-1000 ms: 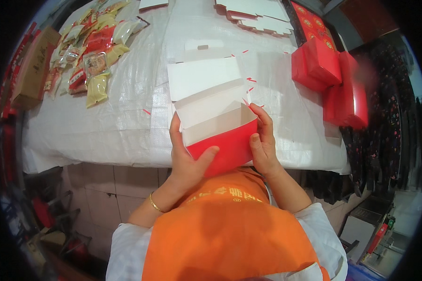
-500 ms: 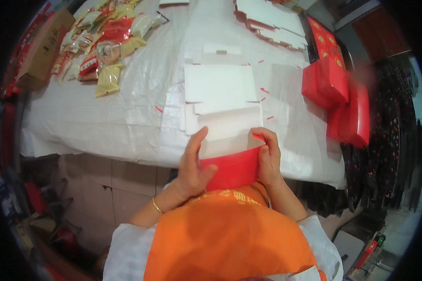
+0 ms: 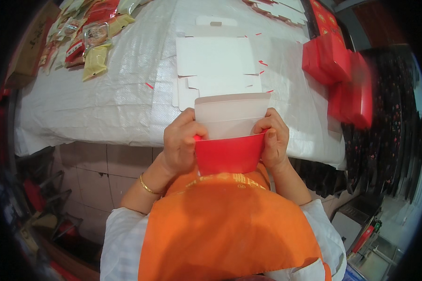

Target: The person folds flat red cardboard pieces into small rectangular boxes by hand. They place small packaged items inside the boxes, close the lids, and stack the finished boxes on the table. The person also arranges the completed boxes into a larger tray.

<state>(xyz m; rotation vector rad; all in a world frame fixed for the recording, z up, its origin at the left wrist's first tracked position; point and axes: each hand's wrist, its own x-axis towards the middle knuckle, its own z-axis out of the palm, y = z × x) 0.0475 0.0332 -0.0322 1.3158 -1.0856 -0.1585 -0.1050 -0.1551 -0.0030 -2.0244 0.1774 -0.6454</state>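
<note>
A flat cardboard box blank (image 3: pixel 229 136), red outside and white inside, is folded up between my hands at the table's near edge. My left hand (image 3: pixel 180 140) grips its left side, thumb pressed on the fold. My right hand (image 3: pixel 273 138) grips its right side. The red panel faces me and the white panel stands behind it. The rest of the white blank (image 3: pixel 215 63) lies flat on the table beyond my hands.
The table (image 3: pixel 94 107) is covered with white woven sheeting. Snack packets (image 3: pixel 91 44) lie at the far left beside a brown carton (image 3: pixel 26 51). Finished red boxes (image 3: pixel 337 70) are stacked at the right. More flat blanks (image 3: pixel 276 9) lie at the far edge.
The view has shifted and my hands have drawn the blank closer to my body. The red panel now stands folded up more squarely in front of the white one.
</note>
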